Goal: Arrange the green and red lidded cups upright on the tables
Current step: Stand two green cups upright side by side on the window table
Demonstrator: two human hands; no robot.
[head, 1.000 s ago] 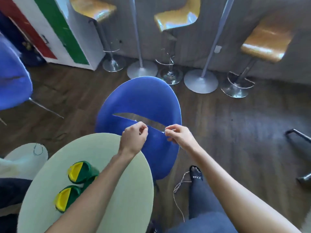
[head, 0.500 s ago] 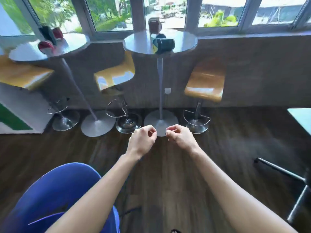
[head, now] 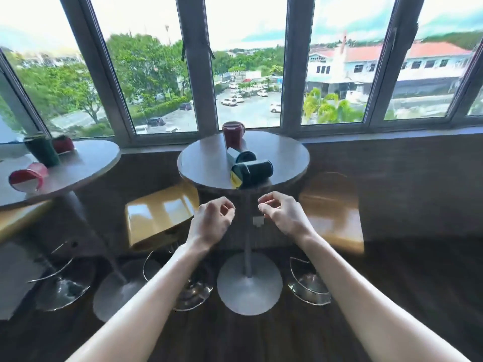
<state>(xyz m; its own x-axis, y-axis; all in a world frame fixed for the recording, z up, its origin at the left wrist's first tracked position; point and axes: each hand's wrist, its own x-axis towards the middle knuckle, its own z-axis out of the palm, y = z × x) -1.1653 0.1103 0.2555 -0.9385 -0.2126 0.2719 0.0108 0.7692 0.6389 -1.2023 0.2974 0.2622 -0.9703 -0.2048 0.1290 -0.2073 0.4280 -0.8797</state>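
Lying on its side near the front edge of the centre round table (head: 209, 163): a green cup with yellow lid (head: 251, 171), lid end facing left and near. Just behind it, touching or nearly so, a second toppled green cup (head: 240, 155); standing upright at the far side, a red cup (head: 232, 135). On the left round table (head: 86, 163): a green cup (head: 41, 150) standing upright, a red cup (head: 63, 144) lying behind it, another red cup (head: 26, 178) lying near the front edge.

Hovering below and short of the centre table rim, apart from every cup: left hand (head: 213, 222) and right hand (head: 283, 214), both empty, fingers loosely curled, thumb and forefinger narrowly parted.

Judged step: reaching for the nearest toppled green cup. Advisable: gripping around the body rather than the lid, tipping it up on its base, setting it clear of the edge, avoiding nudging the neighbouring cup into rolling. Flanking the pedestal: yellow bar stools (head: 159, 215); beyond, windows (head: 248, 74).
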